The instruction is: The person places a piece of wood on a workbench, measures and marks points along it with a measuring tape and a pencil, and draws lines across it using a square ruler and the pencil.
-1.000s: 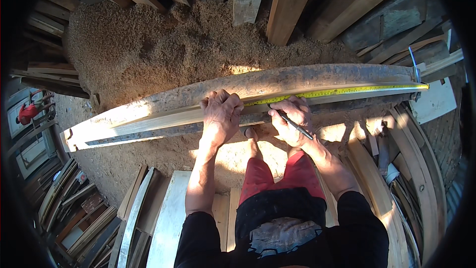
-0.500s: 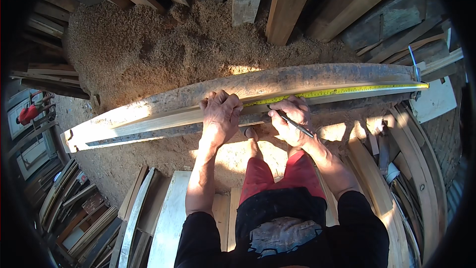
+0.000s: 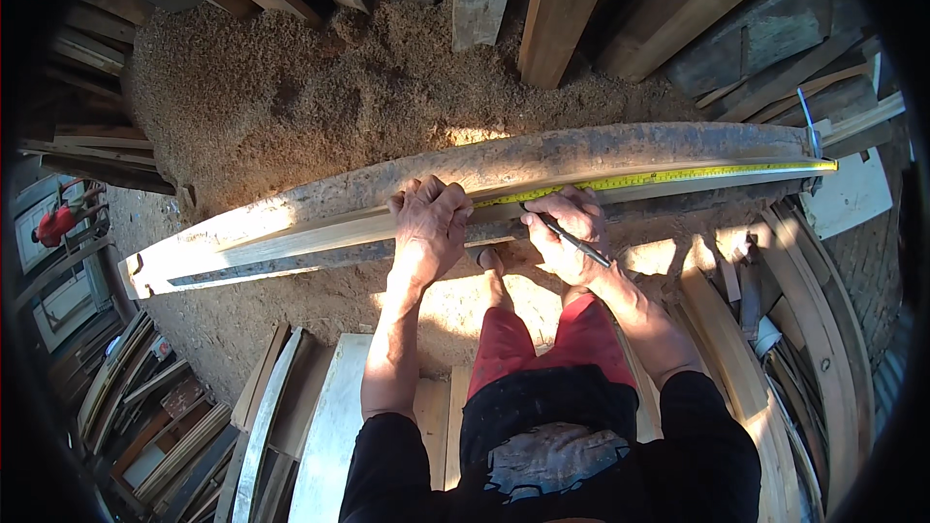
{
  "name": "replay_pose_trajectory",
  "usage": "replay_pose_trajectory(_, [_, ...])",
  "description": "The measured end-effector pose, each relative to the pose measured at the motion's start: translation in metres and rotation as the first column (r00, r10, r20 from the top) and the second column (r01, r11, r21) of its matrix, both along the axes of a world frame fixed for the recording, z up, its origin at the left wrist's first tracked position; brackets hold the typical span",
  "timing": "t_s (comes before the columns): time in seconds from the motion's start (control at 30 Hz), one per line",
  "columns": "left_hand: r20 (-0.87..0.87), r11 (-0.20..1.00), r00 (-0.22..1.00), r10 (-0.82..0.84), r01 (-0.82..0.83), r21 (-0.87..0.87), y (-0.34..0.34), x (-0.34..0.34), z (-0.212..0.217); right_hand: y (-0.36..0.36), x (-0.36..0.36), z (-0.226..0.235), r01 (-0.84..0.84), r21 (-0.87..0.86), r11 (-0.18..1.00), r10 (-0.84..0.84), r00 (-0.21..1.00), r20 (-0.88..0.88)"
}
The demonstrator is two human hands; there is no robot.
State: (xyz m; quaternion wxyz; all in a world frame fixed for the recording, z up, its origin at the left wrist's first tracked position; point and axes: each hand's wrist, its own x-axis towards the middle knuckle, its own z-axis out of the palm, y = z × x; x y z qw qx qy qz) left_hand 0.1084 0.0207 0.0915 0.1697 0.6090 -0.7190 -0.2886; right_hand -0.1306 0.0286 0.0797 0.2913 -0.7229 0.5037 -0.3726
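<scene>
A yellow tape measure is stretched along a pale wooden board, from the board's right end to my left hand. My left hand is closed on the near end of the tape, over the board; its case, if there, is hidden under the fingers. In my right hand is a dark pen, its tip beside the tape's lower edge and its back end pointing down and right. The board lies along a long, rough wooden beam.
Brown sawdust is heaped beyond the beam. Upright planks lean at the far side. Stacked boards stand at the near right, and more timber at the near left. A person in red is at the far left.
The pen and my right hand have shifted very slightly left. My left hand and the tape stay in place.
</scene>
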Motion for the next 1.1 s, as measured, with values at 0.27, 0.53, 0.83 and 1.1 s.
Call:
replay_pose_trajectory(0.27, [0.015,1.000,1.000,-0.013,0.013,-0.021,0.001,0.001,-0.003,0.000,-0.006,-0.007,-0.028,0.003,1.000,0.028,0.999,0.025])
replay_pose_trajectory(0.53, [-0.012,0.998,1.000,-0.018,0.018,-0.052,0.001,0.001,-0.003,0.003,-0.012,-0.008,-0.020,0.018,1.000,0.020,0.999,0.038])
replay_pose_trajectory(0.83, [0.011,1.000,1.000,-0.015,0.015,0.003,0.000,0.002,-0.001,0.000,-0.009,-0.008,-0.026,-0.015,1.000,0.026,0.998,0.049])
replay_pose_trajectory(1.1, [0.006,0.999,1.000,-0.022,0.022,-0.034,0.000,0.001,-0.002,-0.002,-0.010,-0.004,-0.032,0.004,0.999,0.031,0.999,0.034])
